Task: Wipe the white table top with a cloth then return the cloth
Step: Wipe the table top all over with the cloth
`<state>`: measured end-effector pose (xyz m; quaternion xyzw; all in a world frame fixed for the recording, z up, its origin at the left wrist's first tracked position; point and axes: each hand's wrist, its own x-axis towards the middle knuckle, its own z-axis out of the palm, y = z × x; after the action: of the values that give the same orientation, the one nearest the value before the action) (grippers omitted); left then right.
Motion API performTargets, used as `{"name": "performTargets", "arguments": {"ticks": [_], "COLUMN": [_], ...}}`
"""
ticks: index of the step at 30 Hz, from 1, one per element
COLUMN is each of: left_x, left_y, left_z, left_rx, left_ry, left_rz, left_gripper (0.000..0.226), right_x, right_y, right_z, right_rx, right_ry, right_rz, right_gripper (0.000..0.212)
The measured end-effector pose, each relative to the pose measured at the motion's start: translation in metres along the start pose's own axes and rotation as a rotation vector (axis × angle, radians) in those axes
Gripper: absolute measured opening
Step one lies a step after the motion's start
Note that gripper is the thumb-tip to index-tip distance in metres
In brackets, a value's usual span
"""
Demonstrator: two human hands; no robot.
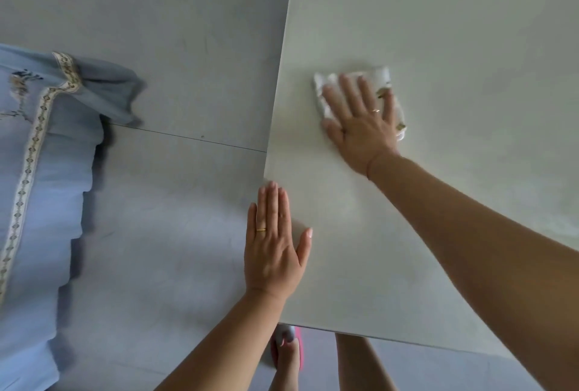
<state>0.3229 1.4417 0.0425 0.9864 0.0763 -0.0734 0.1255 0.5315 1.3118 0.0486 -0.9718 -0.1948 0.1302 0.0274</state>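
Cloth [383, 77] on table top [454, 30]; bedding [47, 171] lies left.

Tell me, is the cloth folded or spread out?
Folded: the cloth is a compact pad, mostly covered by the flat right hand on the table.

We look down on a grey floor [175, 30] of large smooth tiles, with one thin grout line [188, 136] running across it toward the pale counter edge. At the left lies pale blue bedding [47, 202] with a ruffled border, touching the floor. A cream and gold patterned ribbon trim [34, 146] runs along it, and a faint floral embroidery [22, 80] sits near its upper part. Light is soft and even, and the bedding casts a dim shadow on the tiles beside it.
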Motion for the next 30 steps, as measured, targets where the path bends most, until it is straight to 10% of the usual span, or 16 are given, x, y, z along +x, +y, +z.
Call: {"name": "performTargets", "arguments": {"ticks": [3,9,15,21,30], "left_x": [0.0,0.001,0.001,0.01,0.124], "left_y": [0.001,0.001,0.0,0.003,0.024], "left_z": [0.0,-0.001,-0.001,-0.011,-0.023], "left_rx": [0.0,0.028,0.017,-0.003,0.004], "left_ry": [0.003,-0.003,-0.007,-0.025,0.014], "left_rz": [-0.006,-0.001,0.002,0.02,0.096], "left_gripper": [0.072,0.071,0.071,0.073,0.068], "right_x": [-0.003,-0.016,0.049,0.014,0.09], "right_y": [-0.043,-0.05,-0.027,-0.055,-0.028], "right_z": [0.0,0.0,-0.011,-0.007,-0.02], "right_rx": [0.085,-0.118,0.034,-0.126,0.002], "right_ry": [0.015,-0.085,0.003,-0.117,0.022], "right_rz": [0.149,-0.519,0.05,-0.617,-0.018], "right_gripper": [0.056,0.053,0.054,0.058,0.055]}}
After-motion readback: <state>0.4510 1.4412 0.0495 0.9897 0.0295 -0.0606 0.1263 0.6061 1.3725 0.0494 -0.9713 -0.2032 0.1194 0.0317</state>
